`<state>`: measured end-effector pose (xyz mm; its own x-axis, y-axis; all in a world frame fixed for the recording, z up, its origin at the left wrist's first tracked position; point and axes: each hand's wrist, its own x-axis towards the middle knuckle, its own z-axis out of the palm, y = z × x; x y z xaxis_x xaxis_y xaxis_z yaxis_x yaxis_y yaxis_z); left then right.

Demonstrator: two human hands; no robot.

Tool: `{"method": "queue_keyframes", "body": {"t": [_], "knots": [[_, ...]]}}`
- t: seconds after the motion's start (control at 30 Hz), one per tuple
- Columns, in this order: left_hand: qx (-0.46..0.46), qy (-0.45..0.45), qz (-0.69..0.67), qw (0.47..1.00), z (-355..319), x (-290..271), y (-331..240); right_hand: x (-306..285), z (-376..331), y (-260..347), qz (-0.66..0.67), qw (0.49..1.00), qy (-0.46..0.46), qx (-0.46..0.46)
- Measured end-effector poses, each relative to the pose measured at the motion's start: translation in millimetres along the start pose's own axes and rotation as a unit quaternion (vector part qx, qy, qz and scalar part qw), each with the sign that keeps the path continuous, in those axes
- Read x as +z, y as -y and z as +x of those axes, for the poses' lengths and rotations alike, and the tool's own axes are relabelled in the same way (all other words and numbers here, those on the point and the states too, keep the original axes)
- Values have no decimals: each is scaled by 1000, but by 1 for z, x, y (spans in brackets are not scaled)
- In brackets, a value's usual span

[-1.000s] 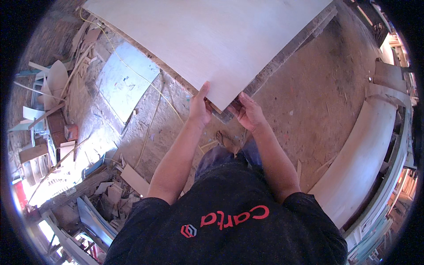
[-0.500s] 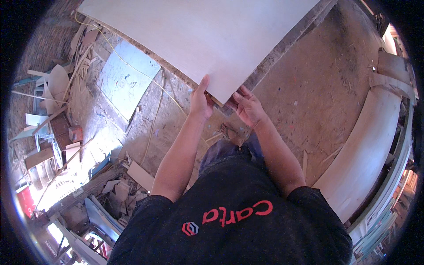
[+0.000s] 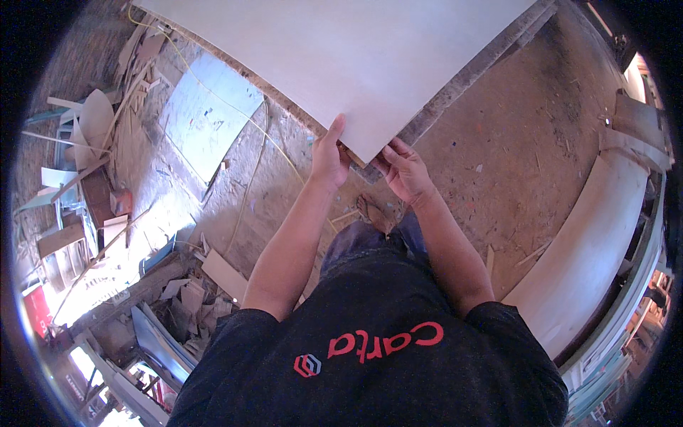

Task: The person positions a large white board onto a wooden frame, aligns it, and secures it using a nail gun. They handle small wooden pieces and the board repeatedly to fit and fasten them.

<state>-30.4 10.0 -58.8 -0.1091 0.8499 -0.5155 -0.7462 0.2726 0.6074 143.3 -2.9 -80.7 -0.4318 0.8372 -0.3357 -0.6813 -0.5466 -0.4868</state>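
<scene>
My left hand (image 3: 329, 161) clamps the broad, pale, flat wooden panel (image 3: 356, 64) above a worn grey-brown slab (image 3: 455, 92); my right hand's (image 3: 408, 176) closure I can't tell, but it seems stiff, weighty, best held beside this near corner.

Woodworking workshop | pale panel (image 3: 348, 67) just beyond the fingers (image 3: 395, 155) | wood offcuts (image 3: 191, 297) heaped well left of them | long boards (image 3: 580, 242) well right | litter-flecked floor (image 3: 491, 178) below

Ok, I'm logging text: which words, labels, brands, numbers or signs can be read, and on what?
Black shirt: red lettering, red and grey hexagon mark; wording not copied here.
Red panel, far left: marks too blurred.
Bright patch beside it: dark marks, unreadable.
Pale board: none visible.
</scene>
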Motion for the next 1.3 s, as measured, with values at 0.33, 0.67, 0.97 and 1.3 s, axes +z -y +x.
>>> {"method": "queue_keyframes", "body": {"t": [0.33, 0.67, 0.97, 1.3], "knots": [[-4, -8, 7, 1000, -5, 2, -1, 4, -4, -3, -7, 1000, -16, -5], [-19, -8, 3, 1000, 0, -4, -3, -1, 1, 8, -7, 1000, 22, 20], [-13, -35, -7, 999, -1, 0, 0, 30, -4, 8, 56, 996, -39, 48], [-18, -61, -4, 998, 0, 1, 0, -5, -67, 16, -187, 961, -66, 192]]}}
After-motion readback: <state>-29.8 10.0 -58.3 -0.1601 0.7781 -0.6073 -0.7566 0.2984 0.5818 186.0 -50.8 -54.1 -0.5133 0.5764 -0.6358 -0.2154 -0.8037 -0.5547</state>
